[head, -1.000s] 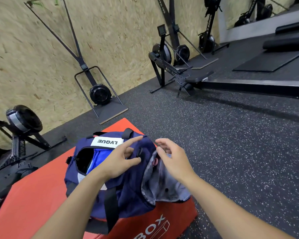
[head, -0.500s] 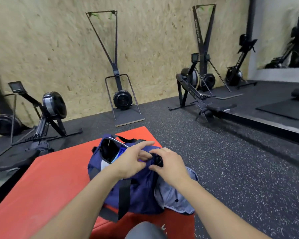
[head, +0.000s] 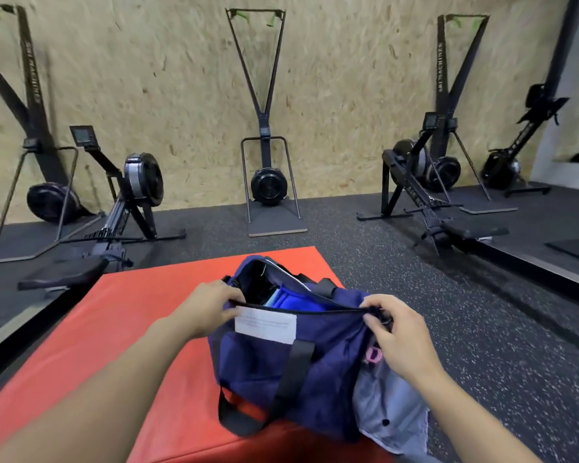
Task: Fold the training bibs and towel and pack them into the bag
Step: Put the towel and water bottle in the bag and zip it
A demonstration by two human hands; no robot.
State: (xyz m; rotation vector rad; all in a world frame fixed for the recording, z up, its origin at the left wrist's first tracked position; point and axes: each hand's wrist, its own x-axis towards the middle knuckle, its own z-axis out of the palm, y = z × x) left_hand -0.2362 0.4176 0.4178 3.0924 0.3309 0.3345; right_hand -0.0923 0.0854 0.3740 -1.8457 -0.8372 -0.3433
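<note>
A navy duffel bag with black straps and a white label lies on a red box. Its top zip is open, and bright blue fabric shows inside. My left hand grips the near edge of the opening at the bag's left end. My right hand pinches the zip end at the bag's right end. A grey lined flap hangs off the bag's right side over the box edge.
Rowing machines and ski-type trainers stand along the chipboard wall. Black speckled rubber floor surrounds the box. A dark mat lies at the far right.
My hands have moved apart from the bag's middle to its two ends, stretching the opening. The camera has turned to face the wall squarely.
</note>
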